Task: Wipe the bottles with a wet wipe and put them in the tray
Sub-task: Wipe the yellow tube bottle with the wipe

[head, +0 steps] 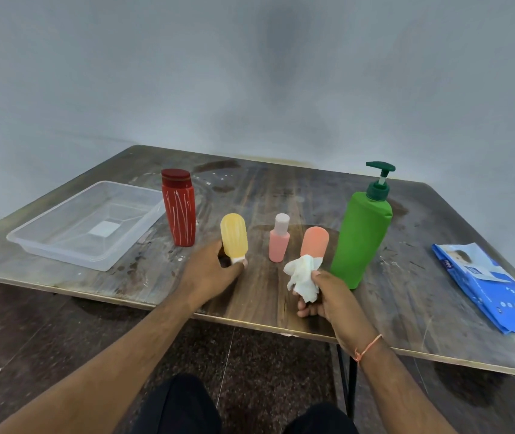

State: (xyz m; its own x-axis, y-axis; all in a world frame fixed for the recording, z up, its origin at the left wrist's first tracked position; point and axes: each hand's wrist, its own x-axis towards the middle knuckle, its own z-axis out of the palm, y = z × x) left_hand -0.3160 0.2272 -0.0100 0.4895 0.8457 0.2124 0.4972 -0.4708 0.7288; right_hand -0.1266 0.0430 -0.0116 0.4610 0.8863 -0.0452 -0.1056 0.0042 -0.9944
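Bottles stand in a loose row on the tabletop (265, 308): red bottle (179, 209) beside the clear tray (62, 249), then yellow tube (233, 236), pink bottle (279, 239), orange tube (315, 241) and green pump bottle (362, 236). I see my left hand (212, 270) gripping the yellow tube at its base, upright on the wood. My right hand (328, 296) clutches a crumpled white wipe (303, 277) just before the orange tube. The tabletop is dark, scratched wood with pale stains; a blue wipe pack (488, 286) lies at its right. A plain grey wall (250, 73) rises behind, dark floor (30, 324) below.
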